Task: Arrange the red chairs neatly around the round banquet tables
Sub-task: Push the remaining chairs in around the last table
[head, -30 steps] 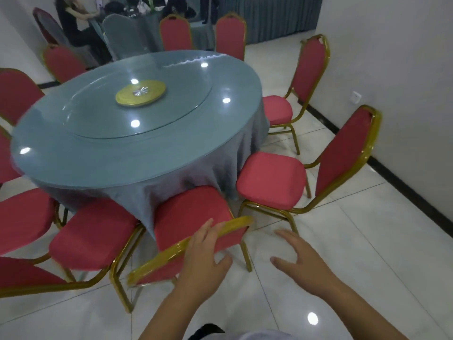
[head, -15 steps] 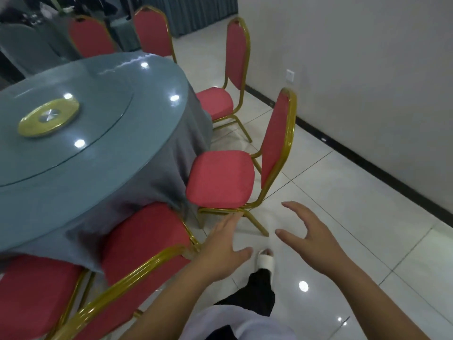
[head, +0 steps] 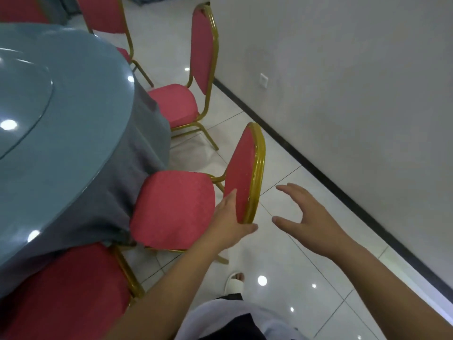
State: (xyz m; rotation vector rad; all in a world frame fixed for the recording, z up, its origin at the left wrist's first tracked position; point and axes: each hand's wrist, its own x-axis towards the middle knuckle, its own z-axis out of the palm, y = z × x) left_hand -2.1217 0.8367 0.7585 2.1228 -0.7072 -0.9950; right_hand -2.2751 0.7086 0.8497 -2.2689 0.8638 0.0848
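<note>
**Partway round the table: one chair in hand, others already tucked**

White glossy floor tiles (head: 306,253) and a pale wall with a dark skirting strip (head: 318,168) frame the right side of the scene, while the round grey-blue glass-topped tabletop (head: 61,106), draped in a grey cloth, fills the left.

Around its visible edge stand several red padded chairs with gold metal frames. The middle red chair (head: 176,209) has its seat touching the hanging cloth, its back turned toward the wall. The left hand (head: 232,222) lies against the red face of the backrest near its lower near corner, fingers straight, thumb under the gold frame; whether it truly grips the frame cannot be told. The right hand (head: 308,217) hovers just beside the back of the same backrest, apart from it, fingers spread and slightly curved, holding nothing.

The far red chair (head: 176,106) sits near the cloth with its seat pointing at the table, and looks placed. The near red chair (head: 68,290), at bottom left, has its seat partly under the cloth's edge. Another red chair back (head: 105,13) shows farther off.

As a judgement, this stretch of the table seems nearly set; the middle chair looks angled a little off-line and probably needs squaring. The table's left side is out of view, so how much is left cannot be told.
</note>
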